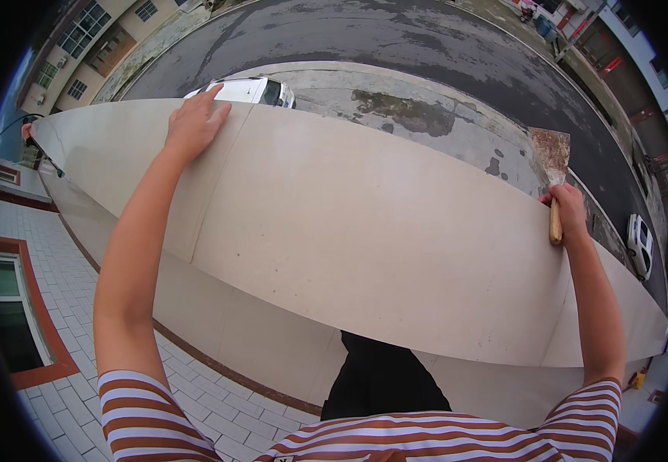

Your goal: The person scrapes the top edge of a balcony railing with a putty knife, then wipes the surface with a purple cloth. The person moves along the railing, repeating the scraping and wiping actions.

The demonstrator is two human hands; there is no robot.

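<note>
A broad cream tiled ledge [368, 231] crosses in front of me, with thin seams between its slabs and a few small dark specks. My left hand [195, 124] lies flat near its far edge, fingers apart and holding nothing. At the right, my right hand [571, 211] is closed around the wooden handle of a scraper [550, 156]. The scraper's wide, rust-stained blade points away from me, past the far edge and over the street side. Part of the handle shows below my fingers.
Beyond the ledge, far below, lie a paved strip [322, 84], an asphalt road [368, 29], a white vehicle [247, 89] and a parked white car [640, 245]. A brick-patterned wall with a red-framed window [28, 312] stands left. A small yellow object [637, 378] sits lower right.
</note>
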